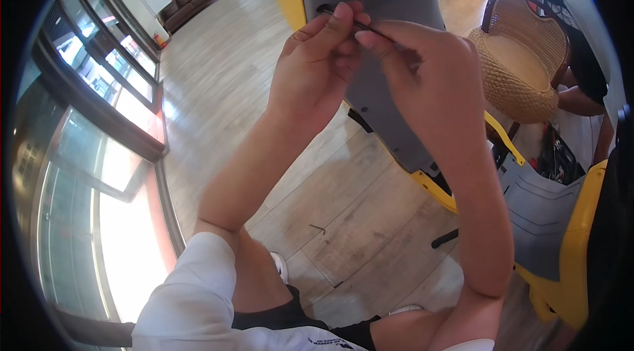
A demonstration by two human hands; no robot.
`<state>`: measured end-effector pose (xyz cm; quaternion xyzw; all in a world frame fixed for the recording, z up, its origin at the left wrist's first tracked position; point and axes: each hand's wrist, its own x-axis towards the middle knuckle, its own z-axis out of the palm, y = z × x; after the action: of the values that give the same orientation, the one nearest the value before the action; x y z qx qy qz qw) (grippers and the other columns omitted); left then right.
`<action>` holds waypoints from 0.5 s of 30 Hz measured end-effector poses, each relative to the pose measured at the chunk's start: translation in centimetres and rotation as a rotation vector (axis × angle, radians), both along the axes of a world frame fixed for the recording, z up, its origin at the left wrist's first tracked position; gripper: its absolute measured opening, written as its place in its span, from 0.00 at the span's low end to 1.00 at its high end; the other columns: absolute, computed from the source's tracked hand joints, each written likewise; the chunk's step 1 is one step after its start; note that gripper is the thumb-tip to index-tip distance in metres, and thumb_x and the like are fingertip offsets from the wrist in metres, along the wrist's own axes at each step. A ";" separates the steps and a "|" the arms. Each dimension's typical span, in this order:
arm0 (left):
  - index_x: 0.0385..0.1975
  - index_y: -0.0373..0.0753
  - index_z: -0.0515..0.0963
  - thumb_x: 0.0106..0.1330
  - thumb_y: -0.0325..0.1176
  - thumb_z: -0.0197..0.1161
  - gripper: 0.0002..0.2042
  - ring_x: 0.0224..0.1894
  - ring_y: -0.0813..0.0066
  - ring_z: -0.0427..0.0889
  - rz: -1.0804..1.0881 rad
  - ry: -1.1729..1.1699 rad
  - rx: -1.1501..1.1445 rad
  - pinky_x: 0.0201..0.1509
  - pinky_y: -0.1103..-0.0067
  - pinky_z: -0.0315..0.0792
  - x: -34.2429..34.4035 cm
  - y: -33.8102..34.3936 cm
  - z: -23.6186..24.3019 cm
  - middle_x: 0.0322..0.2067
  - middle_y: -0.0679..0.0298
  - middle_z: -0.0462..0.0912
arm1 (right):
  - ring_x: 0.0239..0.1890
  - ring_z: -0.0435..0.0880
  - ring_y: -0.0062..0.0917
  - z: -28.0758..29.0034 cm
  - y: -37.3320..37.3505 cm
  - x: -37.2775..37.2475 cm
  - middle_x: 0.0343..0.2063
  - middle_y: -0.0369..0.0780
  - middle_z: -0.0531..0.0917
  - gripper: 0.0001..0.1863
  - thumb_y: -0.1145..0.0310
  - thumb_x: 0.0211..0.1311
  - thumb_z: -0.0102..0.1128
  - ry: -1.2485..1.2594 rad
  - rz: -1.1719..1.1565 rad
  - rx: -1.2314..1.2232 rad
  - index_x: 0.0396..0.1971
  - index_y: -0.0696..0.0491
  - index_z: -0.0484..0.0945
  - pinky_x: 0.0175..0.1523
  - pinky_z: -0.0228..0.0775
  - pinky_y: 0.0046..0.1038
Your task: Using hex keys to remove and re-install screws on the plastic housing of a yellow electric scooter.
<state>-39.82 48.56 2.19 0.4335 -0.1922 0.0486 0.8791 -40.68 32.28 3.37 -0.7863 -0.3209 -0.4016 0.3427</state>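
A thin dark rod [362,25] runs between my two hands, its left end at a dark hole [325,8] in the grey panel of a yellow-and-grey scooter body [389,1]. My left hand [317,64] pinches the rod near that hole, thumb on top. Farther along it, the thumb and fingers of my right hand [432,70] are closed round the other end, which they partly hide. Whether the rod is a hex key or a screwdriver shaft cannot be made out. A small L-shaped hex key [318,227] lies on the wooden floor below my arms.
The scooter's grey footboard [538,219] and yellow trim [578,239] stand at my right. Behind them are a wicker chair [518,67] and another person [584,40]. Glass doors [99,153] line the left side, and a brown sofa [191,6] stands far back on the wooden floor [218,73].
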 end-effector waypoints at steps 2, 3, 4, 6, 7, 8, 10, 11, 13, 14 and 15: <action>0.46 0.34 0.79 0.73 0.35 0.61 0.11 0.30 0.86 0.72 0.068 0.022 0.018 0.40 0.86 0.70 0.1 0.0 -0.1 0.38 0.66 0.82 | 0.21 0.83 0.25 -0.1 -0.1 -0.4 0.23 0.39 0.81 0.18 0.56 0.67 0.62 0.320 0.089 0.174 0.32 0.59 0.79 0.27 0.70 0.27; 0.46 0.34 0.79 0.73 0.35 0.60 0.11 0.30 0.86 0.71 0.050 -0.007 0.007 0.40 0.86 0.70 0.3 -0.1 -0.2 0.38 0.66 0.82 | 0.19 0.78 0.20 -0.1 -0.2 -0.5 0.21 0.36 0.78 0.21 0.52 0.68 0.61 0.666 0.238 0.294 0.31 0.59 0.78 0.25 0.65 0.22; 0.46 0.33 0.79 0.73 0.35 0.60 0.11 0.29 0.86 0.71 0.030 -0.036 -0.004 0.40 0.86 0.70 0.4 -0.1 -0.2 0.37 0.66 0.82 | 0.17 0.74 0.14 -0.1 -0.2 -0.6 0.19 0.34 0.74 0.25 0.48 0.69 0.60 0.978 0.418 0.434 0.30 0.58 0.77 0.23 0.60 0.17; 0.45 0.33 0.79 0.73 0.35 0.60 0.11 0.29 0.85 0.70 0.000 -0.044 -0.007 0.41 0.86 0.70 0.4 -0.1 -0.4 0.38 0.65 0.82 | 0.16 0.70 0.14 -0.3 -0.2 -0.6 0.19 0.33 0.73 0.24 0.48 0.70 0.59 1.151 0.600 0.558 0.29 0.57 0.76 0.22 0.56 0.16; 0.45 0.33 0.79 0.73 0.35 0.60 0.11 0.29 0.85 0.70 -0.003 -0.025 -0.007 0.41 0.85 0.70 0.4 -0.1 -0.5 0.38 0.65 0.82 | 0.15 0.66 0.14 -0.4 -0.1 -0.7 0.18 0.32 0.71 0.23 0.49 0.71 0.58 1.272 0.836 0.702 0.29 0.56 0.75 0.21 0.52 0.14; 0.45 0.33 0.79 0.73 0.35 0.60 0.11 0.29 0.85 0.70 -0.027 -0.048 -0.009 0.41 0.85 0.70 0.4 -0.2 -0.6 0.38 0.65 0.82 | 0.15 0.66 0.14 -0.5 0.1 -0.6 0.18 0.32 0.71 0.23 0.49 0.71 0.58 1.286 0.819 0.704 0.29 0.56 0.75 0.21 0.52 0.14; 0.45 0.32 0.79 0.73 0.34 0.60 0.11 0.29 0.84 0.71 0.066 -0.049 0.003 0.41 0.84 0.70 0.4 -0.3 -0.7 0.38 0.66 0.83 | 0.15 0.60 0.13 -0.7 0.6 -0.3 0.18 0.31 0.70 0.20 0.52 0.73 0.56 1.212 0.963 0.917 0.30 0.55 0.74 0.20 0.49 0.16; 0.45 0.32 0.79 0.73 0.34 0.60 0.11 0.29 0.84 0.71 0.094 -0.020 0.006 0.41 0.84 0.70 0.3 -0.3 -0.7 0.38 0.66 0.83 | 0.15 0.60 0.13 -0.7 0.7 -0.3 0.18 0.31 0.70 0.20 0.52 0.73 0.56 1.215 0.959 0.914 0.30 0.55 0.74 0.20 0.49 0.16; 0.45 0.32 0.78 0.73 0.33 0.60 0.10 0.29 0.85 0.72 0.071 -0.020 -0.006 0.40 0.85 0.70 0.2 -0.3 -0.6 0.38 0.66 0.83 | 0.16 0.69 0.17 -0.5 0.9 0.1 0.18 0.33 0.71 0.12 0.60 0.71 0.57 0.890 0.547 0.569 0.32 0.53 0.74 0.22 0.57 0.20; 0.45 0.32 0.78 0.73 0.33 0.60 0.10 0.29 0.85 0.72 0.076 -0.020 -0.005 0.40 0.85 0.70 0.2 -0.3 -0.5 0.38 0.66 0.83 | 0.16 0.69 0.17 -0.4 1.1 0.4 0.18 0.33 0.71 0.12 0.60 0.71 0.57 0.905 0.557 0.569 0.32 0.53 0.74 0.22 0.57 0.20; 0.45 0.31 0.78 0.72 0.33 0.61 0.11 0.29 0.85 0.72 0.069 -0.033 0.009 0.38 0.85 0.69 0.1 -0.2 -0.5 0.38 0.67 0.83 | 0.18 0.73 0.21 -0.3 1.3 0.7 0.18 0.35 0.73 0.09 0.63 0.69 0.59 0.330 0.226 0.294 0.33 0.53 0.75 0.23 0.61 0.23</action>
<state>-39.73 48.39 1.74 0.4429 -0.1920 0.0852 0.8716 -40.01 33.62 3.06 -0.7421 -0.2845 -0.2693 0.5438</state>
